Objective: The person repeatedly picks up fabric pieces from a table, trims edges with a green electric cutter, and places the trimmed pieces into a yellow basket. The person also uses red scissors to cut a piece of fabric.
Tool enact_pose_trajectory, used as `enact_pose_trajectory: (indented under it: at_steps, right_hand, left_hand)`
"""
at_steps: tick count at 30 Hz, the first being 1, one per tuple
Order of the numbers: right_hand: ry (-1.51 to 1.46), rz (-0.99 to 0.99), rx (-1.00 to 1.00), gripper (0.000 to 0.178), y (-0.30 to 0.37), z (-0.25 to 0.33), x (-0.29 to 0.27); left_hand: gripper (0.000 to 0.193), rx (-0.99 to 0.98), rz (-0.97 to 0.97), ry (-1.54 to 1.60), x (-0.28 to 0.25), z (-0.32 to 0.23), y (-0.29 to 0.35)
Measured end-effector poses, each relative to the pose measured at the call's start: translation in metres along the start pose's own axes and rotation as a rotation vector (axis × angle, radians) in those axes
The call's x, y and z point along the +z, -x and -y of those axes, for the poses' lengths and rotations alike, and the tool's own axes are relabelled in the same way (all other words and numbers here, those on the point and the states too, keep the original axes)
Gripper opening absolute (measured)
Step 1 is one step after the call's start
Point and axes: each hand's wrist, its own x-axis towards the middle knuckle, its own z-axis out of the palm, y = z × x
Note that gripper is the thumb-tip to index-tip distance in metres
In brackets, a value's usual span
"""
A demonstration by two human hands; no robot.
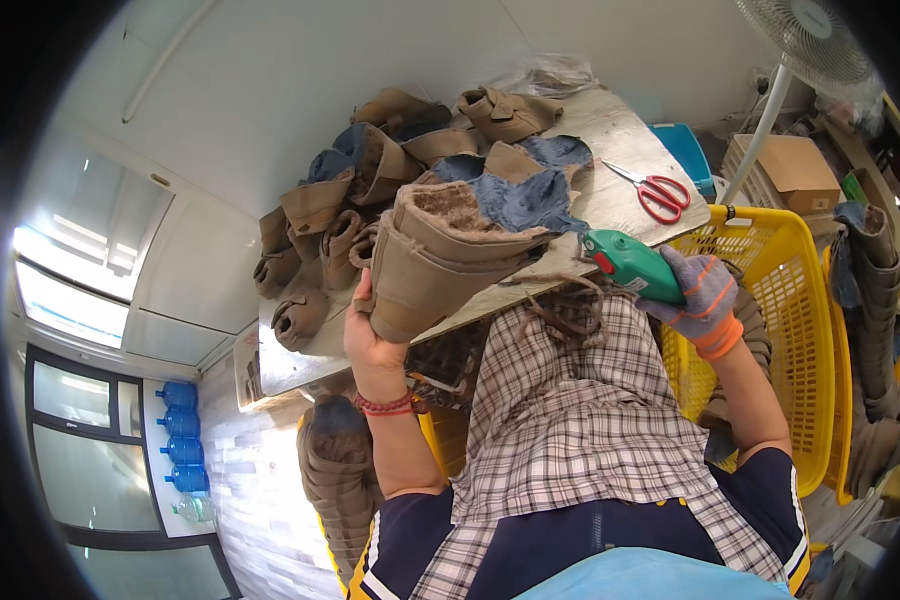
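Observation:
My bare left hand point(372, 345) grips a brown boot upper point(435, 275) from its near left side, fingers partly hidden behind it. The upper is tilted over the table's front edge, its brown fleece lining point(460, 210) showing, with a blue-grey fuzzy flap point(525, 203) spread to the right. My right hand point(705, 300), in a grey glove with an orange cuff, is closed around a green handheld electric cutter point(632, 265) with a red button. The cutter's head is at the right edge of the flap; whether it touches, I cannot tell. Thin brown trimmings point(570, 305) lie on my checked apron point(570, 400).
Several brown boot uppers point(315, 205) are heaped on the worn table point(630, 130). Red-handled scissors point(660, 197) lie at its right. Yellow baskets point(800, 330) stand close on my right, a fan point(810, 35) beyond. More stacked uppers point(335, 470) are at my left.

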Motion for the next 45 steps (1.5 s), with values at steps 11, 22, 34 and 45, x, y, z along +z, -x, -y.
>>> enact_pose_trajectory:
  at_steps: [11,22,34,45]
  right_hand:
    - [0.060,0.041,-0.020,0.068,0.004,-0.007,-0.003]
    - [0.007,0.024,-0.034,0.069,-0.006,-0.002,0.001]
    - [-0.118,0.035,0.028,0.070,-0.015,0.010,0.008]
    - [-0.389,0.047,0.340,0.057,-0.035,0.043,0.020]
  left_hand:
    - [0.034,-0.044,0.071,0.006,-0.009,0.011,-0.007]
    - [0.034,-0.156,0.096,0.086,-0.012,0.025,-0.024]
    - [0.041,-0.007,0.159,0.036,0.016,0.059,-0.011]
    - [0.047,0.324,0.313,-0.266,0.013,0.091,-0.005]
